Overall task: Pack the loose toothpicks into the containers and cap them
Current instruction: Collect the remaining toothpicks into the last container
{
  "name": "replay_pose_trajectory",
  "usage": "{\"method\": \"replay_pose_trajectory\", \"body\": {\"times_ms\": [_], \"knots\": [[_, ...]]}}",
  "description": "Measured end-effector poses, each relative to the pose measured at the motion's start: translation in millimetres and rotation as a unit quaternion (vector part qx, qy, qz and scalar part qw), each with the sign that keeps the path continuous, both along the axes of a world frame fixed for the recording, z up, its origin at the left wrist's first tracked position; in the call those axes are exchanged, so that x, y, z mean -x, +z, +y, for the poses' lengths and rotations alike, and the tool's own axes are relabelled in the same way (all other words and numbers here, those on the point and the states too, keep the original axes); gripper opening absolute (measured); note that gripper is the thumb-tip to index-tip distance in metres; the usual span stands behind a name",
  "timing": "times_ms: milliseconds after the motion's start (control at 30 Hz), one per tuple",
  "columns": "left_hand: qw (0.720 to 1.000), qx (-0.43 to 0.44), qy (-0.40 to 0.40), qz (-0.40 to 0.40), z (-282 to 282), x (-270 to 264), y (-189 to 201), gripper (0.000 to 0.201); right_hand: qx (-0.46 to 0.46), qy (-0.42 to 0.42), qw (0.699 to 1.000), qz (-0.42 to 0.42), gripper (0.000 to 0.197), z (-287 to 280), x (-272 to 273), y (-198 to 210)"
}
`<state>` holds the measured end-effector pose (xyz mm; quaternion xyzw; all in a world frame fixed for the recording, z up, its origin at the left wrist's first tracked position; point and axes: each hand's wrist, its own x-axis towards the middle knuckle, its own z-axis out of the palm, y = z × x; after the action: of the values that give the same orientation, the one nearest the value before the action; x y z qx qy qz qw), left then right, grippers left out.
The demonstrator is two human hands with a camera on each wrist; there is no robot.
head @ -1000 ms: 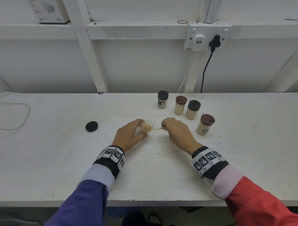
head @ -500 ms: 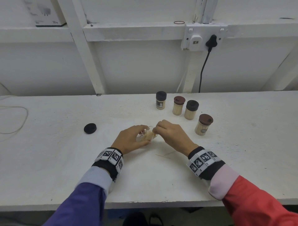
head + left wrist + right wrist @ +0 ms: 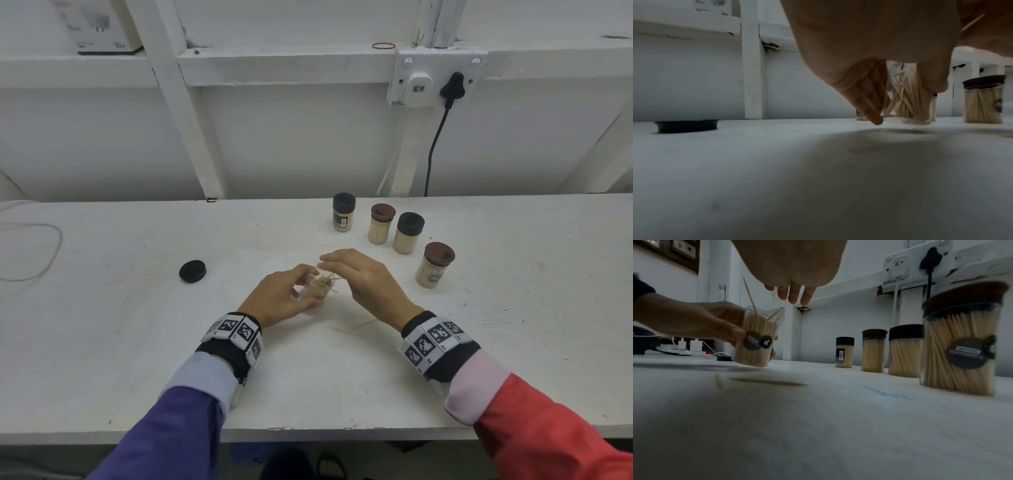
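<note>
While tilted and lifted just off the counter (image 3: 137, 342), open container (image 3: 756, 340) gripped round its clear wall by left hand (image 3: 274, 301), thumb on the near side, fingers behind. Packed nearly full with pale toothpicks (image 3: 754, 327); several poking out past the rim at angles, one sticking up high. Right hand (image 3: 363, 281) hovering over the mouth, fingers straight and relaxed, holding nothing. Two loose toothpicks (image 3: 352, 328) lying on the counter between the wrists. Black cap (image 3: 192, 271) flat on the counter, well apart to the left. Four capped containers standing upright behind and to the right, all filled with toothpicks: black-capped (image 3: 343, 212), brown-capped (image 3: 381, 224), black-capped (image 3: 408, 233), brown-capped (image 3: 434, 264), the last nearest the right hand.
</note>
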<state>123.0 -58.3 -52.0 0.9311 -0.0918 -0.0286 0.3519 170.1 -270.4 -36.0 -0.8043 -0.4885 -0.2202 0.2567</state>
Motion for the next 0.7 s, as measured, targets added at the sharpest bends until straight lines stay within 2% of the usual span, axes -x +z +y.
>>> {"method": "replay_pose_trajectory", "body": {"times_ms": [133,267,400,467,567,633,700], "knots": [[0.998,0.047,0.047,0.019,-1,0,1,0.045,-0.033,-0.051,0.998,0.011,0.051,-7,-3,2],[0.989,0.070,0.126,0.018,3,-2,0,0.050,-0.019,-0.067,0.996,0.062,0.031,-12,-7,-3],[0.988,0.030,0.148,0.022,5,-2,-2,0.055,0.095,-0.038,0.980,0.172,0.020,-14,-7,-3],[0.988,0.024,0.152,0.025,3,-1,0,0.054,0.192,-0.038,0.951,0.238,0.033,-15,-5,0],[0.986,0.013,0.163,0.028,1,0,5,0.056,0.299,-0.040,0.912,0.279,0.049,-14,-3,1],[0.986,0.004,0.167,0.019,2,0,5,0.063,0.321,-0.034,0.899,0.295,0.050,-14,-2,0],[0.989,0.020,0.145,-0.021,3,0,4,0.069,0.309,-0.031,0.898,0.312,0.041,-16,-3,0]]}}
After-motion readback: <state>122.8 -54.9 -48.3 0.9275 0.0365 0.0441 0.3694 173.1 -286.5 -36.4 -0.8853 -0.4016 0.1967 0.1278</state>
